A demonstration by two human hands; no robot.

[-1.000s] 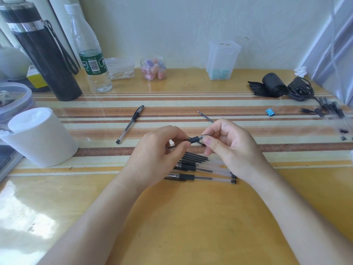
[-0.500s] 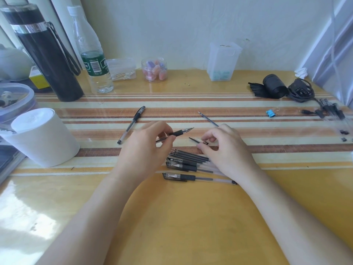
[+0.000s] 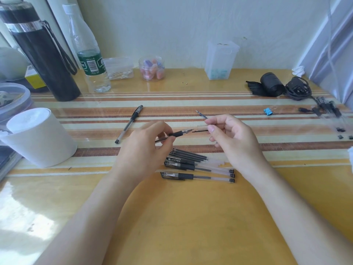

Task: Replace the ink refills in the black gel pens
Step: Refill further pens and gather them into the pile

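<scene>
Black rubber sleeve, clear plastic barrel: the black-gripped gel pen (image 3: 176, 133) is held above the table by the left hand (image 3: 145, 150), thumb and fingers curled round the barrel behind the sleeve. The metal nib is bare. The long axis runs left to right and rises slightly toward the nib, which points right.

The right hand (image 3: 233, 142) pinches a small clear plastic cap (image 3: 201, 129) with a thin black clip between thumb and forefinger. The cap sits in line with the nib, just beside it and not touching.

Judgement: the cap is off and the old refill is not yet out. The nib end faces the right hand, which is the nearer one for unscrewing it, but that hand is occupied. The cap probably has to go down first.

Stock lies on the striped table cover (image 3: 191, 217), under and just nearer the person than both hands, roughly parallel to the held pen.

Count:
- capped gel pens (image 3: 191, 175): 3, by end plugs
- thin dark refills (image 3: 189, 154): 4 or 5, bundled; overlap prevents a firm count
- single loose refill (image 3: 200, 114): 1, beyond the right forefinger, partly hidden by it
- uncapped gel pen (image 3: 129, 123): 1, well left, lying diagonally
- blurred pens (image 3: 327, 109): far right edge, number not readable
</scene>
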